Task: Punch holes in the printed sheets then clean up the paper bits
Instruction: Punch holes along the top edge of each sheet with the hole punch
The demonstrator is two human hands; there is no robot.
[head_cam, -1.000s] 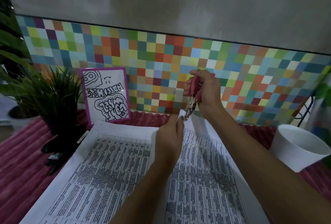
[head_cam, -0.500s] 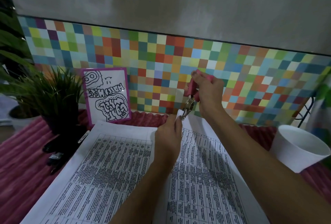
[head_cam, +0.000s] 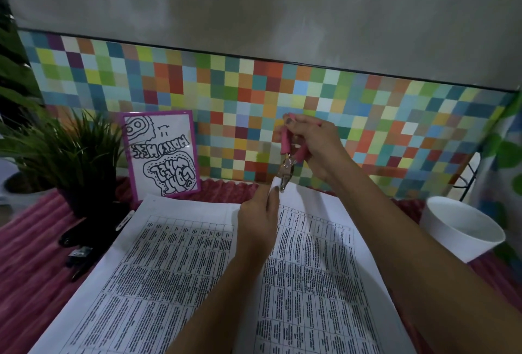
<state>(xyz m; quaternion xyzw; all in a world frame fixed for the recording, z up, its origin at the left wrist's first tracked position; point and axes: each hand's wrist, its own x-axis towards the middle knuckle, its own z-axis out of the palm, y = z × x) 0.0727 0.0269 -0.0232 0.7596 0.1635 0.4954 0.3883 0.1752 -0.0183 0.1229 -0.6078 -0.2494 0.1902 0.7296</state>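
Just above centre of the frame, the right hand (head_cam: pixel 313 143) curled its grip round the pink handles of the hole punch (head_cam: pixel 285 168); its metal head straddled the raised top edge of the printed sheets (head_cam: pixel 183 269), spread over the lower half on the worktop (head_cam: pixel 31 269); the left hand (head_cam: pixel 260 218) pinched that edge up, probably to steady it for punching; a white cup (head_cam: pixel 463 229) at right likely awaited paper bits.

The squeeze of the right hand (head_cam: pixel 313 147) on the hole punch (head_cam: pixel 285 166) was eased and its pink handles were let spread apart. Its metal head was shifted slightly toward 9 o'clock along the printed sheet (head_cam: pixel 316 269) corner pinched by the left hand (head_cam: pixel 258 220).
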